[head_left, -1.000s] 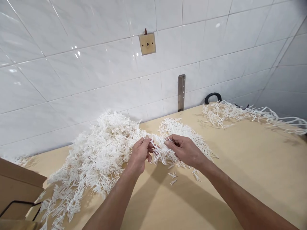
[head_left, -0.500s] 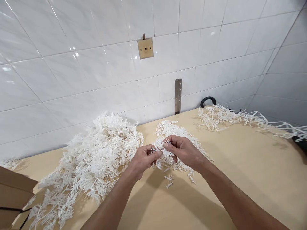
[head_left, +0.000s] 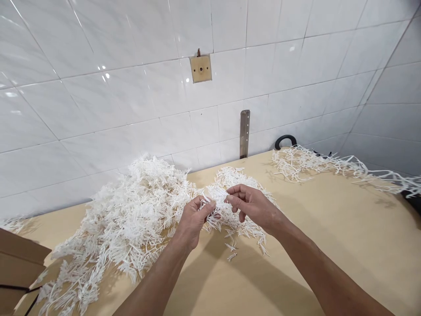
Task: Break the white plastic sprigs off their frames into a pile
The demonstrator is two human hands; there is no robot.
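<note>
The bunch of white strands lies between both hands, above the bench. The left hand pinches it from its left side. The right hand has a narrow grip at its right edge; whether it holds strands, I cannot tell.

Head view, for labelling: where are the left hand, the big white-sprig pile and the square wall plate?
Left hand [head_left: 193, 218]: head view, back of hand.
Big white-sprig pile [head_left: 138, 213]: head view, middle.
Square wall plate [head_left: 201, 70]: head view, centre.

No readable text — no legible labels, brands, numbers, or signs
</note>
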